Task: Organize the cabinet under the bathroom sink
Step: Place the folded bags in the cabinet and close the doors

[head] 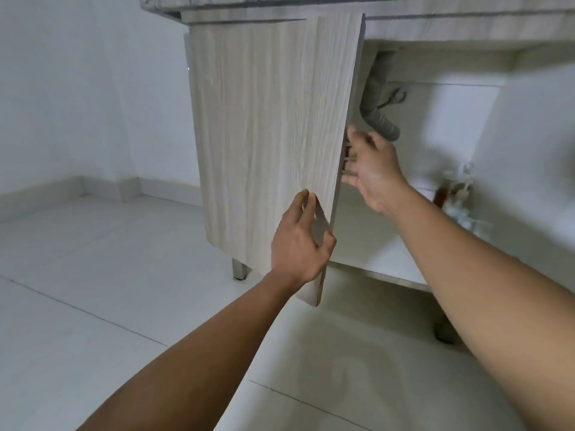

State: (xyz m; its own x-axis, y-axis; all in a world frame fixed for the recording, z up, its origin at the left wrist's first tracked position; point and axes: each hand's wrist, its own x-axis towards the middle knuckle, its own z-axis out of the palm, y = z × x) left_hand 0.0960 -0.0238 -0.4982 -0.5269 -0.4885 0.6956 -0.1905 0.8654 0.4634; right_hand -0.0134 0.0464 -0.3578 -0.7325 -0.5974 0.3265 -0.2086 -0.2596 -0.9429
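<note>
The pale wood-grain cabinet door under the sink stands partly swung out. My left hand grips its lower free edge, fingers on the front and thumb behind it. My right hand reaches behind the door's edge with fingers spread, and nothing shows in it. Inside the cabinet a grey drain hose hangs down. Several small bottles stand blurred at the right of the white shelf.
A marbled countertop overhangs the cabinet. Metal legs hold the cabinet off the white tiled floor. A white wall with a skirting board runs along the left.
</note>
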